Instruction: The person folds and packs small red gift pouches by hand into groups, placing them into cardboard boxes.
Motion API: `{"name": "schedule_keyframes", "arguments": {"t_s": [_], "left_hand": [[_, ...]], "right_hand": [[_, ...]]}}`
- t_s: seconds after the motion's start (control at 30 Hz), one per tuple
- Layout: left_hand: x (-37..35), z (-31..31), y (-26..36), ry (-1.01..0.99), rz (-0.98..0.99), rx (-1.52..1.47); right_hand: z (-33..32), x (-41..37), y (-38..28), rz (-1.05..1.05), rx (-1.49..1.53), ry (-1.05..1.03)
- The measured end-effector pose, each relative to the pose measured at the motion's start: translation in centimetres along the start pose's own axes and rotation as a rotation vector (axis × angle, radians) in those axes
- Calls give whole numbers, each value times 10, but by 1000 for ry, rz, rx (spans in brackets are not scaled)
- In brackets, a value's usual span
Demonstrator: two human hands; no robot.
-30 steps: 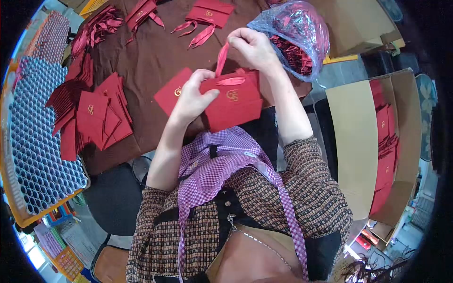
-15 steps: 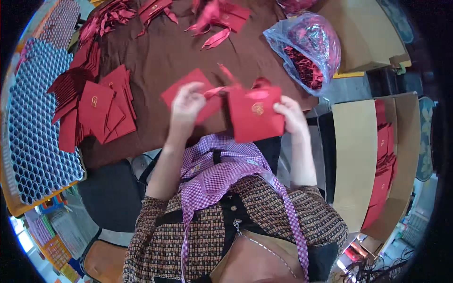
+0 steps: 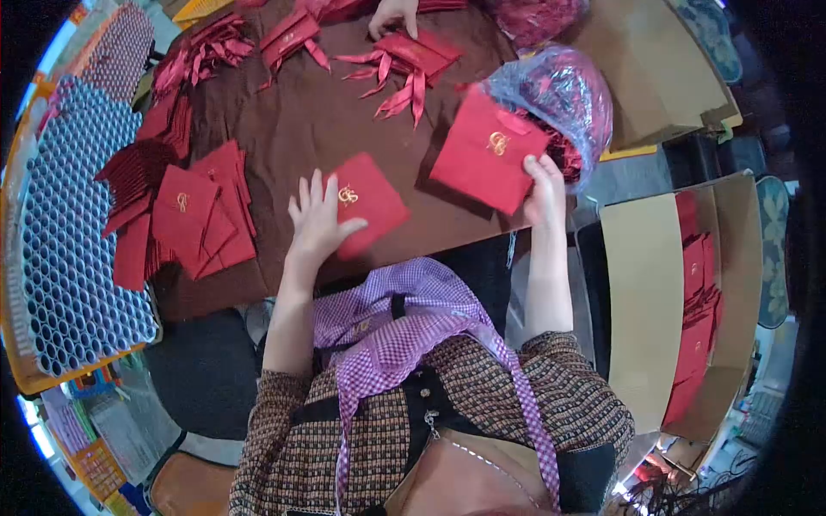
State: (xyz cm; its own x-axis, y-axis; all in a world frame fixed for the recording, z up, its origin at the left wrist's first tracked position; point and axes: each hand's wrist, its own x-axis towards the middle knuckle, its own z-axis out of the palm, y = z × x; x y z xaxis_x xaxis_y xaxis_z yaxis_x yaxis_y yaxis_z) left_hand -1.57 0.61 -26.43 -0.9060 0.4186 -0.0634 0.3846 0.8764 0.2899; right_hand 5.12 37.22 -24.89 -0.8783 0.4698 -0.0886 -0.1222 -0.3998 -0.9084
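My right hand [image 3: 545, 191] grips a red paper gift bag [image 3: 478, 165] by its lower right edge, thumb across the front. The bag has a gold emblem and a ribbon at its top, and it is raised over the table's right side, overlapping a clear plastic bag [image 3: 589, 95] of dark red ribbons. With fingers spread, my left hand [image 3: 317, 219] is at the left edge of a second flat red bag [image 3: 376, 196] on the brown cloth. To the left, several similar red bags [image 3: 219, 232] are piled in an overlapping stack.
Across the brown-covered table [image 3: 292, 116], another person's hand [image 3: 396, 15] touches a red bag with loose ribbons [image 3: 417, 53]. More ribboned bags [image 3: 206, 52] lie at the far left. A carton [image 3: 641, 301] of red bags stands right; a honeycomb-like rack [image 3: 73, 232] stands left.
My right hand has carried its red bag up and to the right, away from my left hand. My left hand has let go of the ribbon and spread its fingers. The other person's hand has appeared.
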Motion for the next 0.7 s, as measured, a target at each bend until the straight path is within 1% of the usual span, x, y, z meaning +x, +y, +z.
{"name": "schedule_keyframes", "arguments": {"t_s": [0.03, 0.07, 0.1, 0.2, 0.23, 0.27, 0.3, 0.33, 0.37, 0.4, 0.43, 0.47, 0.5, 0.57, 0.6, 0.63, 0.67, 0.7], "left_hand": [[-2, -2, -3, -36, -27, 22], [-5, -5, -6, -74, -55, 43], [-8, -8, -11, -66, -47, 42], [-18, -27, -15, -89, -148, 71], [-19, -28, -18, -84, -140, 73], [-19, -28, -23, 44, -86, -68], [-16, -27, -26, 169, -31, -210], [-11, -30, -22, 253, 43, -395], [-7, -32, -16, 255, 53, -396], [-3, -44, 0, 232, 16, -864], [1, -53, 10, 195, -25, -1331], [9, -58, 12, 180, 85, -1204], [15, -64, 20, 182, 91, -1203], [22, -71, 47, 74, 300, -1082], [23, -70, 62, -11, 301, -1058], [24, -71, 71, -81, 297, -1033], [24, -70, 73, -108, 165, -1144], [24, -67, 72, -91, 153, -1143]], "right_hand": [[7, -2, -1, 0, -31, -64], [8, 1, 1, 64, -64, -56], [11, 4, 3, 86, -62, -50], [22, 12, 4, 60, -68, -41], [26, 17, 2, 6, -90, -84], [30, 23, -2, -50, -114, -128], [35, 28, -8, -61, -113, -124], [41, 33, -17, 4, -138, -278], [48, 37, -28, 69, -166, -432], [64, 37, -47, -25, -417, -517], [80, 39, -64, -34, -419, -514], [96, 40, -78, -108, -708, -692], [110, 39, -85, -182, -999, -865], [138, 36, -84, -316, -1125, -1018], [152, 32, -85, -295, -1136, -1100], [171, 24, -91, -222, -1216, -1183], [172, 25, -90, -318, -1182, -1159], [169, 29, -87, -413, -1139, -1139]]}}
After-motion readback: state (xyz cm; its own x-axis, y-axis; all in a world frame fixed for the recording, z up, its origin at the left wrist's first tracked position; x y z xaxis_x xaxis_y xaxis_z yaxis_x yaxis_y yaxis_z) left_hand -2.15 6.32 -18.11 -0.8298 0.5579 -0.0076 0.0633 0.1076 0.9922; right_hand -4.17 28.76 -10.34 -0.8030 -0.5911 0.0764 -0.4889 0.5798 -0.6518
